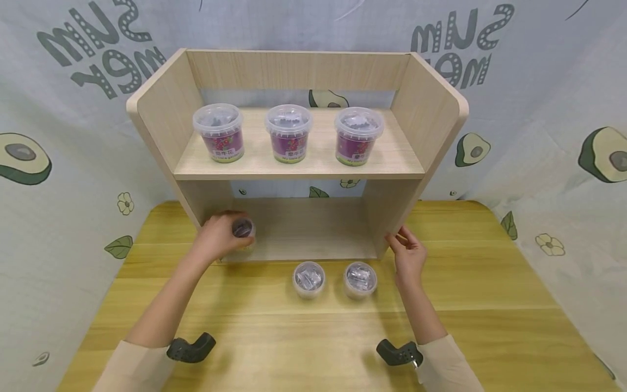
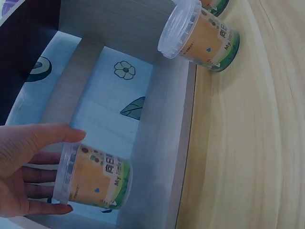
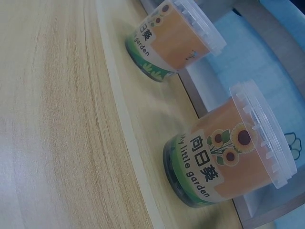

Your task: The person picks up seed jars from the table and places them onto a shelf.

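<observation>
My left hand (image 1: 219,238) holds an orange-labelled plastic cup (image 2: 97,176) by its clear lid. Thumb and fingers spread round the rim. The cup is at the left end of the lower level of a wooden shelf (image 1: 299,177); whether its base touches the board I cannot tell. At the lower front edge of the right side panel, my right hand (image 1: 410,258) grips the panel between thumb and fingers. Two similar lidded cups stand upright on the table before the shelf, a middle cup (image 1: 309,279) and a right cup (image 3: 221,148), with sunflowers on their labels.
On the upper level stand three purple-labelled lidded cups: a left one (image 1: 220,133), a middle one (image 1: 289,133) and a right one (image 1: 358,136). The shelf rests on a wood-grain table (image 1: 274,348). Behind hangs a patterned cloth (image 1: 529,109).
</observation>
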Demonstrator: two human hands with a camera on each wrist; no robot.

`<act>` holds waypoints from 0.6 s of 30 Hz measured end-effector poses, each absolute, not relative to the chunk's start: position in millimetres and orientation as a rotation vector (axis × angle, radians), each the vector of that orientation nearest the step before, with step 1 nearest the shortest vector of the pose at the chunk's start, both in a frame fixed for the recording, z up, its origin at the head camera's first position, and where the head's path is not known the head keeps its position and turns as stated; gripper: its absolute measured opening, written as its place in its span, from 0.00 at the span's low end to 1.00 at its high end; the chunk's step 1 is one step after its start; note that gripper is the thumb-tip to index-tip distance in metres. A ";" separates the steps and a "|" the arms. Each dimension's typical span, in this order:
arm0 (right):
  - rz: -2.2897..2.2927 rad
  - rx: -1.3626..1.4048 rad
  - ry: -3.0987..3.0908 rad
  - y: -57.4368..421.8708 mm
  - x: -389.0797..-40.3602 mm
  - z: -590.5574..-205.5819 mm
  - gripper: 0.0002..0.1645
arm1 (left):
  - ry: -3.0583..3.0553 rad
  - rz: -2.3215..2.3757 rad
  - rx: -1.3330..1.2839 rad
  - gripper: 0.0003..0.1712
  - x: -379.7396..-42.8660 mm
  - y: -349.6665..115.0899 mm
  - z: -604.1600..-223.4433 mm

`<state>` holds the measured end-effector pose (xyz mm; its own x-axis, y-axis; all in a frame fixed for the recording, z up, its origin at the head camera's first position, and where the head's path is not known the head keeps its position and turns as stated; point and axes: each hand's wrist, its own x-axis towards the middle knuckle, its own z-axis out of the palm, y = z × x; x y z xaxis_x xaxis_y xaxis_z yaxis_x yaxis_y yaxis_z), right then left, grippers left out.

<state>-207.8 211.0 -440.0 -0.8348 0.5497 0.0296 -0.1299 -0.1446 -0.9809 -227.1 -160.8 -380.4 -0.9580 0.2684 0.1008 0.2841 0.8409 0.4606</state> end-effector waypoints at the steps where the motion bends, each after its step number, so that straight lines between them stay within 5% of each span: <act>1: 2.028 -0.475 -1.684 211.0 -207.5 -439.9 0.24 | -2.991 -0.754 -0.441 0.32 -228.8 -159.4 -382.3; 18: 2.037 -0.524 -1.742 213.2 -207.9 -438.8 0.26 | -3.090 -0.738 -0.424 0.34 -245.9 -158.3 -411.4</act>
<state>-207.9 213.2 -438.8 -0.8462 0.5325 -0.0200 -0.0630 -0.1372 -0.9885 -245.9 -158.3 -411.4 -0.9630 0.2695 -0.0004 0.2402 0.8591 0.4519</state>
